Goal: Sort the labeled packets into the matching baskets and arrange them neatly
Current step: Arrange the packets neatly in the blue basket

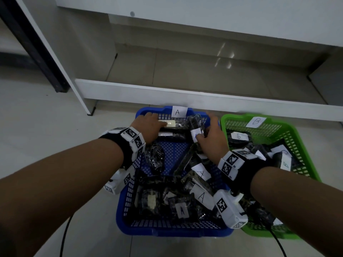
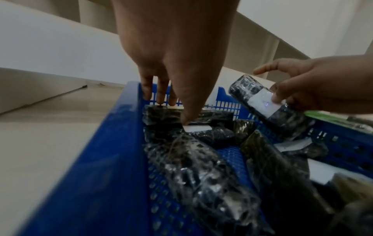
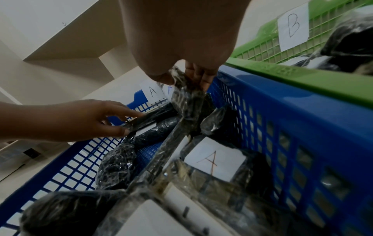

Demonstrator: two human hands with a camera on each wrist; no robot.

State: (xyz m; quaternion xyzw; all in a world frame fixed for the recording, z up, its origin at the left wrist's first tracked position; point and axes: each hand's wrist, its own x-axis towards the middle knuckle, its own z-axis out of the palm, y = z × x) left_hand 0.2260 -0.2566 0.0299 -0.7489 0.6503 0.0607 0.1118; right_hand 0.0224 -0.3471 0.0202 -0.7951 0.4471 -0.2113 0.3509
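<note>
A blue basket [image 1: 174,231] tagged "A" [image 1: 179,112] holds several black wrapped packets with white "A" labels [image 1: 203,197]. To its right stands a green basket [image 1: 304,145] tagged "B" [image 1: 256,121], with "B" packets inside. My left hand [image 1: 157,120] is at the blue basket's far left corner and pinches a packet [image 2: 212,116] that lies along the far wall, thumb on its white label. At the far right of the blue basket, my right hand [image 1: 206,127] grips another labelled packet [image 2: 260,99], tilted and lifted above the pile, thumb on its label.
The bottom board of a white shelf unit [image 1: 185,97] runs just behind both baskets. A dark post [image 1: 37,52] stands at the far left. Pale floor tiles [image 1: 46,136] lie to the left, and a black cable [image 1: 65,234] trails beside the blue basket.
</note>
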